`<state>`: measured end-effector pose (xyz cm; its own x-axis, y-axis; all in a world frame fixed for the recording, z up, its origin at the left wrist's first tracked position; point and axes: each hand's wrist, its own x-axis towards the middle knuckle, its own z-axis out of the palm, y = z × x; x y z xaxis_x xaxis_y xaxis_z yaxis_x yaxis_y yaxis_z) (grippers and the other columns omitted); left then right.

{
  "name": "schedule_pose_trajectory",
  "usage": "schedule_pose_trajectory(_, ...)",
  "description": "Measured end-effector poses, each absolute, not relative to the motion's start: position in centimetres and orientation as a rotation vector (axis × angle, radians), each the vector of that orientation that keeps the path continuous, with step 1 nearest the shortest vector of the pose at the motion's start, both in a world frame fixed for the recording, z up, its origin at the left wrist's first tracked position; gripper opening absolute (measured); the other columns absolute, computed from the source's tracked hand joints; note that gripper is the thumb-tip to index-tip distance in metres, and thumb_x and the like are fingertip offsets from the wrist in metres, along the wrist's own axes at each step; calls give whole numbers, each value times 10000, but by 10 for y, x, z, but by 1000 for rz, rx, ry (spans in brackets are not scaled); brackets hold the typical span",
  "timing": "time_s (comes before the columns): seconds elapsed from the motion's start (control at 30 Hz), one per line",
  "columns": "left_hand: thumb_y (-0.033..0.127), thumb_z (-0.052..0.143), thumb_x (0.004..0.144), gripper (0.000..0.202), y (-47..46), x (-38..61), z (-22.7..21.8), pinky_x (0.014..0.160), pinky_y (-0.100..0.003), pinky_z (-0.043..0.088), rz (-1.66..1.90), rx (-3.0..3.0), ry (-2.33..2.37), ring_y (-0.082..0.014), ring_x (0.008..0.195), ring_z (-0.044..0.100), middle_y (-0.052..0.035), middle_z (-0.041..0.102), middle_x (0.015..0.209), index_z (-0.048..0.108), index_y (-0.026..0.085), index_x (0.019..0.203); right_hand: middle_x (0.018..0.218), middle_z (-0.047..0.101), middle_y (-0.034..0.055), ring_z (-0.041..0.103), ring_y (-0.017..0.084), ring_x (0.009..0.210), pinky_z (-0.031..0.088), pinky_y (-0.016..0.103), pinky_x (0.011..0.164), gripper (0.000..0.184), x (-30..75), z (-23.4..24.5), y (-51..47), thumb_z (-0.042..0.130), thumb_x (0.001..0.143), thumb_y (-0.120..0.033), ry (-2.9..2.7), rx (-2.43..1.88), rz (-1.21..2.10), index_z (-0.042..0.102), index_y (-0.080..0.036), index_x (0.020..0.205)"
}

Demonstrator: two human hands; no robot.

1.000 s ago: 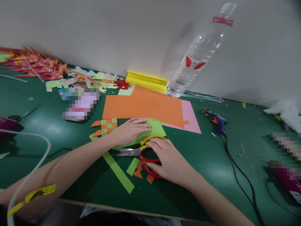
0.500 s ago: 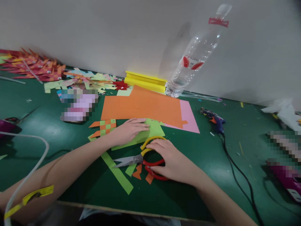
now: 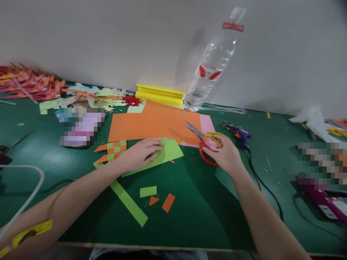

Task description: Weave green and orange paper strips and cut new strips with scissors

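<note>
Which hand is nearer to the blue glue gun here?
Right: the right hand, holding the scissors, is just left of the blue glue gun; the left hand rests on the green sheet, much farther left.

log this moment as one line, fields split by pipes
left hand: resting on green paper | right hand: holding scissors, blades parted | right of scissors: glue gun | near side: green strip, orange scraps

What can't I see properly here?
All in the head view:
Green paper: part hidden under the left hand.
Scissors: handles partly covered by the right hand.
Phone: screen blurred into blocks.
Bottle: small label writing too tiny to read.
Red and orange paper pile: cut off by the left edge.
</note>
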<state>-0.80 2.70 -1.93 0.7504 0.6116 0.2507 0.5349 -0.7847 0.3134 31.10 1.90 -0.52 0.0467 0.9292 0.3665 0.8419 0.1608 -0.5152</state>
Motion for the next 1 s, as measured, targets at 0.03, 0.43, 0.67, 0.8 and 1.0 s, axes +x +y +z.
schedule_pose_trajectory(0.03,209,382,930,293,26,-8,-18,1051,-382,354,509,2755,898,-189,1278,402,-78,531,1303,554,176,1165,1147,611,116,565,301,1036,481,445,801,429,313,-9,21,681,643,-363,-1776,-1717,127,557,-189,1014)
schedule_pose_trajectory(0.43,230,382,934,275,13,-3,-16,1008,-384,382,538,3070,853,-202,1143,524,-61,617,1189,571,172,1126,1262,529,130,468,270,1192,377,466,986,440,287,-4,7,513,848,-384,-2152,-1431,51,435,-192,1236)
schedule_pose_trajectory(0.67,431,419,910,432,12,-1,-17,1013,-399,367,368,3003,943,-256,1217,459,-109,490,1341,474,158,1241,1407,442,45,323,230,1339,205,538,1099,469,268,-8,-1,429,910,-372,-2668,-1210,205,356,-251,1356)
schedule_pose_trajectory(0.8,430,407,921,471,12,-2,-20,1047,-375,331,402,2991,919,-231,1244,434,-90,476,1364,396,168,1312,1344,513,55,363,224,1316,206,545,1094,434,269,-6,-2,466,895,-373,-2643,-1211,255,426,-252,1310)
schedule_pose_trajectory(1.0,390,415,927,393,14,-3,-23,980,-340,405,413,2969,870,-207,1173,509,-64,510,1338,439,202,1272,1240,597,40,424,211,1271,197,533,1097,337,269,-6,-1,519,874,-340,-2597,-1163,255,526,-251,1199)
